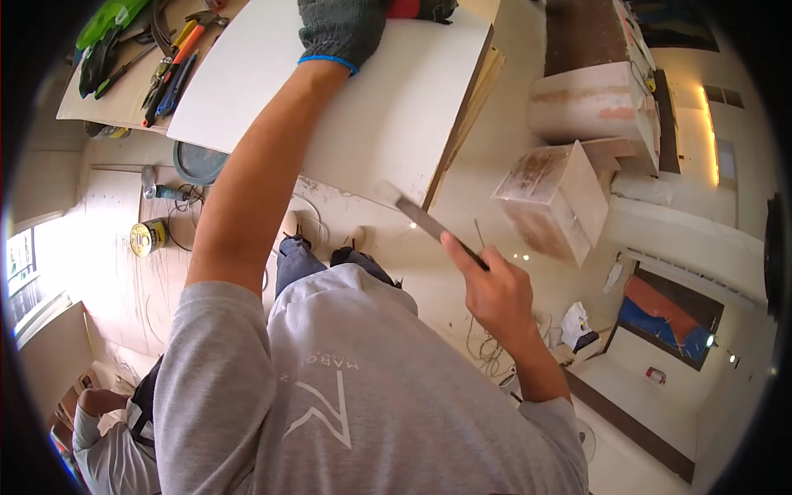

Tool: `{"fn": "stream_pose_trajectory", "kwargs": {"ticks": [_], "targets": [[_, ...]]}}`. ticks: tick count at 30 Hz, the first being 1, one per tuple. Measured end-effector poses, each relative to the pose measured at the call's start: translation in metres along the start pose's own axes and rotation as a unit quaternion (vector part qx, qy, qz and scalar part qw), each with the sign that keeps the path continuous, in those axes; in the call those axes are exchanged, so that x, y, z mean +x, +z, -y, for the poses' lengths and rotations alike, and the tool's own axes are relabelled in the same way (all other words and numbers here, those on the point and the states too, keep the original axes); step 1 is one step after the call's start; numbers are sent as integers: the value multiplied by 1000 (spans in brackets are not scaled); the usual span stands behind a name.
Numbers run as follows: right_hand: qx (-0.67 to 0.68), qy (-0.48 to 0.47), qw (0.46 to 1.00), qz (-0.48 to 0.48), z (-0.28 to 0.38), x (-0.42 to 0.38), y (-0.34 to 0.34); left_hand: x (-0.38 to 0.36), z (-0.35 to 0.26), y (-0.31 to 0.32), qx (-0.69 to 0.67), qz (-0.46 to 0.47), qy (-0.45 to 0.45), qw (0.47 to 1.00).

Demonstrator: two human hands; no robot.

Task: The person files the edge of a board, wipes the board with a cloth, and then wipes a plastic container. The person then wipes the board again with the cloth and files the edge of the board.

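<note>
**Right hand [499, 289] gripped slim, flat, dark metal tool [437, 231] near frame centre**

One digit lay along it, probably for control. The grey-gloved left hand [342, 33] lay over a white rectangular panel [388, 107] at upper centre, perhaps steadying it; its finger state could not be told. An orange-handled hammer [188, 41] lay upper left; a dusty, pale box [569, 198] stood right of centre.

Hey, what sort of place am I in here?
Probably a room being renovated, doubling as a makeshift workshop, though I can't be certain. An orange-handled hammer lies with other hand tools near a large white board, and there's a yellow tin further off.
</note>
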State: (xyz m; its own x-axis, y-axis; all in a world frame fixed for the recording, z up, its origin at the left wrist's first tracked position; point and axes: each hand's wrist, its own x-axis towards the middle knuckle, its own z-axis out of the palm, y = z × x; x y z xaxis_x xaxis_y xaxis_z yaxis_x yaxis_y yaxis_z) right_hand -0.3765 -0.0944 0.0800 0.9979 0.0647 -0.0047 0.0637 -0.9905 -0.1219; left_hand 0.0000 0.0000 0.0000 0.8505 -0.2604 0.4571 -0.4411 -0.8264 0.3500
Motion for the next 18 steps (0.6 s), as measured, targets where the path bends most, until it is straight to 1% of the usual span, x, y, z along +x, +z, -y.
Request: {"fn": "stream_pose_trajectory", "kwargs": {"ticks": [2, 3, 5, 8, 11, 12, 15, 18], "targets": [[-17, -12, 1000, -18, 2, 11, -11, -7, -10, -3, -41, -5, -12, 999], [11, -8, 999, -43, 9, 28, 12, 5, 7, -10, -12, -16, 19, 1000], [5, 3, 1000, -8, 10, 29, -2, -1, 1, -13, -28, -6, 16, 999], [-5, 26, 999, 18, 7, -10, -7, 1, 0, 2, -14, -56, 29, 998], [-6, 1, 1000, -27, 5, 11, 4, 1, 0, -8, -37, -7, 9, 999], [-4, -5, 1000, -21, 6, 23, 4, -1, -5, -13, -22, 1, 0, 1000], [7, -9, 1000, -9, 5, 25, -2, -2, 0, -7, -44, -24, 19, 999], [4, 17, 1000, 11, 4, -4, -6, 0, -3, -12, -39, -19, 15, 999]]}}
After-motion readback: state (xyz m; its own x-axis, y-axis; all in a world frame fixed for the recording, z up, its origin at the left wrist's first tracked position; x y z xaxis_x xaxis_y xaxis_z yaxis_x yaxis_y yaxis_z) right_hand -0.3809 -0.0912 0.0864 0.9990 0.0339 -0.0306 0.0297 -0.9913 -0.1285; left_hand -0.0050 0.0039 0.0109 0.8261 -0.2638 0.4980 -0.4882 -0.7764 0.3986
